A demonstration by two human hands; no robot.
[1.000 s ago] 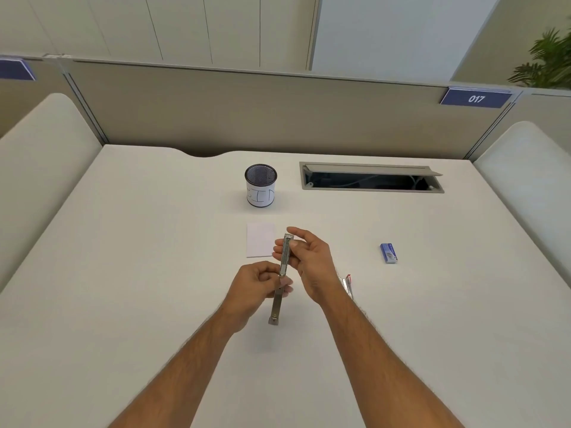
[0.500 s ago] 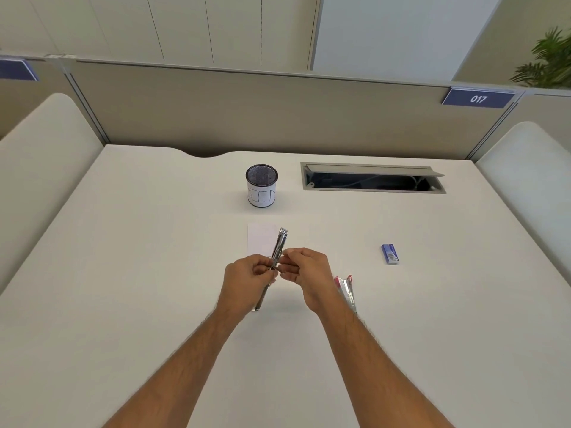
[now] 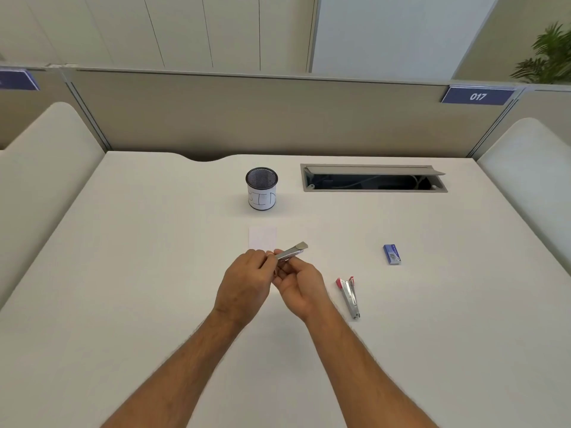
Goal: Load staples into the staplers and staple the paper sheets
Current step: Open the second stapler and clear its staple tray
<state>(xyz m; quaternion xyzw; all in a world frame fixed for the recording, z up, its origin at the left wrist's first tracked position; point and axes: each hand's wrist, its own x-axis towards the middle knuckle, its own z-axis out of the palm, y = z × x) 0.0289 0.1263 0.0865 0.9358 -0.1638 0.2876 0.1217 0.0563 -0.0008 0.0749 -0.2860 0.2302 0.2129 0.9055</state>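
Both hands hold a slim silver stapler (image 3: 292, 251) above the white desk, its tip pointing up and to the right. My left hand (image 3: 244, 285) pinches its near end from the left. My right hand (image 3: 298, 287) grips it from below, and the part inside the hands is hidden. A small stack of white paper sheets (image 3: 262, 238) lies just beyond my hands. A second stapler (image 3: 349, 296), silver with red ends, lies open on the desk to the right. Farther right lies a small blue staple box (image 3: 391, 254).
A mesh pen cup (image 3: 261, 189) with a white label stands behind the paper. An open cable tray slot (image 3: 372, 180) is sunk into the desk (image 3: 123, 273) at the back right. Partition walls close off the far side; padded seats flank both sides.
The silver stapler went from a long, opened-out upright shape to a shorter closed one tilted to the right. My hands drew together around it, and the red stapler came fully into sight.
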